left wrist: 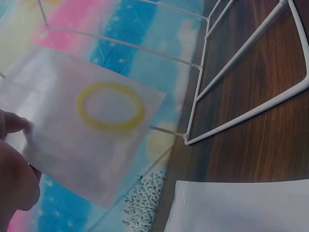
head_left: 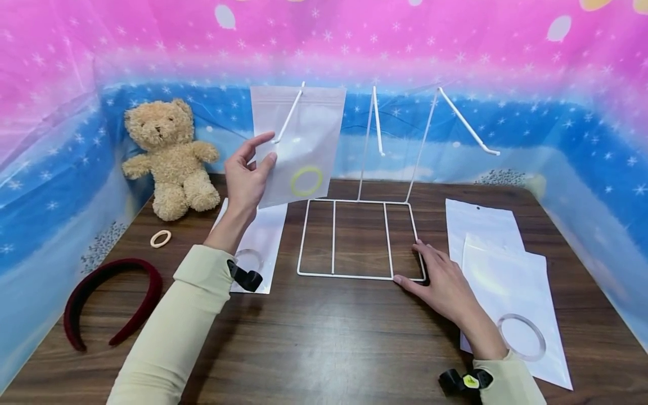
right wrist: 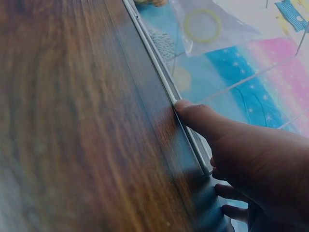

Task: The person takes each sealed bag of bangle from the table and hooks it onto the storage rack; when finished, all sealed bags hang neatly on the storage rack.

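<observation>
A frosted zip bag (head_left: 309,143) with a yellow-green ring (head_left: 306,181) inside hangs over the left hook (head_left: 289,115) of a white wire rack (head_left: 386,239). My left hand (head_left: 247,177) pinches the bag's left side; its index fingertip is right at the hook's end. In the left wrist view the thumb tip (left wrist: 17,122) dents the film. My right hand (head_left: 445,281) rests at the front right corner of the rack's base, fingers over the side bar. Its thumb (right wrist: 200,116) presses along the front bar in the right wrist view.
A middle hook (head_left: 378,126) and a right hook (head_left: 468,126) hang without bags. White bags (head_left: 511,287) lie at right, another bag (head_left: 273,242) under the left forearm. At left are a teddy bear (head_left: 169,154), a small beige ring (head_left: 160,239) and a dark red headband (head_left: 152,287).
</observation>
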Demonstrator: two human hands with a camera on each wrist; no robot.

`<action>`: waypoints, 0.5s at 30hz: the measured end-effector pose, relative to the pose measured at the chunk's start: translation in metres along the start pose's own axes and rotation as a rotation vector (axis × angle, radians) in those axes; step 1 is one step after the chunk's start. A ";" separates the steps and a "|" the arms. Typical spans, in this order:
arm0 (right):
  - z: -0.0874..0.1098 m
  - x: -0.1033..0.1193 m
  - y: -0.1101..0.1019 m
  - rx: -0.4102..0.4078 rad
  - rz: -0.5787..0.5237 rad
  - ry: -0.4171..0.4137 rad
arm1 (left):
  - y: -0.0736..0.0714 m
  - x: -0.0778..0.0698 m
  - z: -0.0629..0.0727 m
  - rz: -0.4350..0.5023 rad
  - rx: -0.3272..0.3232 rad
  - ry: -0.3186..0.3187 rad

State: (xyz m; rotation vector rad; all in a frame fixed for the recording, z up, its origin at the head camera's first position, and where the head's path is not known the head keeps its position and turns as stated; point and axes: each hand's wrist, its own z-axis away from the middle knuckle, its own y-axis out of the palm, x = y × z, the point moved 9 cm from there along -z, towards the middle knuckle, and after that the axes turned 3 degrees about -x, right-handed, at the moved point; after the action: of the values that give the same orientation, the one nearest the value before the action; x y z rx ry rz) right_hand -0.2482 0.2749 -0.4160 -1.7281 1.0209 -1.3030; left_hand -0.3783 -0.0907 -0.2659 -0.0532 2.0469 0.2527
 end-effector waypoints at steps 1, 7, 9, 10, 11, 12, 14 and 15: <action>0.000 0.000 0.000 0.001 0.002 0.001 | 0.001 0.000 0.000 -0.005 0.006 -0.003; 0.001 0.000 0.001 -0.005 0.006 -0.002 | 0.009 -0.004 0.001 -0.079 0.065 0.025; 0.001 0.000 0.001 -0.006 0.006 -0.005 | 0.010 -0.008 0.003 -0.126 0.078 0.046; 0.001 0.000 0.001 -0.006 0.006 -0.006 | 0.010 -0.009 0.004 -0.153 0.082 0.055; 0.001 0.001 0.000 -0.006 0.006 -0.007 | 0.009 -0.009 0.004 -0.170 0.087 0.061; 0.001 0.001 0.000 -0.008 0.005 -0.009 | 0.008 -0.009 0.005 -0.184 0.093 0.067; 0.001 0.002 -0.001 -0.011 0.002 -0.014 | 0.003 -0.008 0.006 -0.207 0.104 0.069; 0.001 0.002 -0.002 -0.012 0.001 -0.018 | 0.000 -0.005 0.007 -0.219 0.110 0.063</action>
State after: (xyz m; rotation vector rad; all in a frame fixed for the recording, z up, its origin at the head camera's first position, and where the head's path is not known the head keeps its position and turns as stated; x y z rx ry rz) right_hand -0.2467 0.2737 -0.4140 -1.7455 1.0211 -1.2813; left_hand -0.3696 -0.0895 -0.2644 -0.2186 2.0938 0.0018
